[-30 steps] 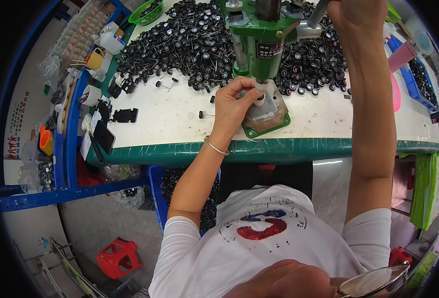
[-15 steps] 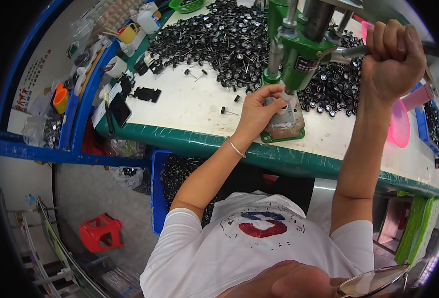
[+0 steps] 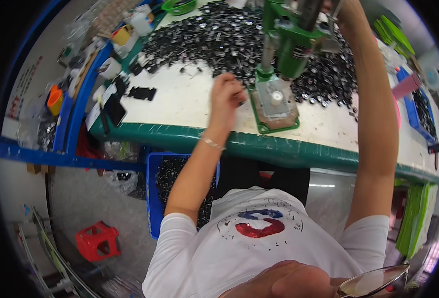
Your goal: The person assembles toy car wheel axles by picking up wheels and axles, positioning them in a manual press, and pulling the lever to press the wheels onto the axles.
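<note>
My left hand is over the white tabletop, left of the green hand press. Its fingers are curled together and smeared by motion. A small dark piece shows at the fingertips, too blurred to identify. At the top edge my right hand, partly cut off, is closed round the raised press lever. Beneath the raised ram, a round white plastic fixture stands on the grey plate of the press base, apart from both hands.
A heap of small black wheels with metal pins covers the back of the table. A black bracket-like part and a phone lie at the left. A blue crate of black parts is below the green table edge; a red stool stands on the floor.
My left hand has left the press fixture and moved left. My right hand has swung the lever up and away, and the ram has risen off the white fixture.
</note>
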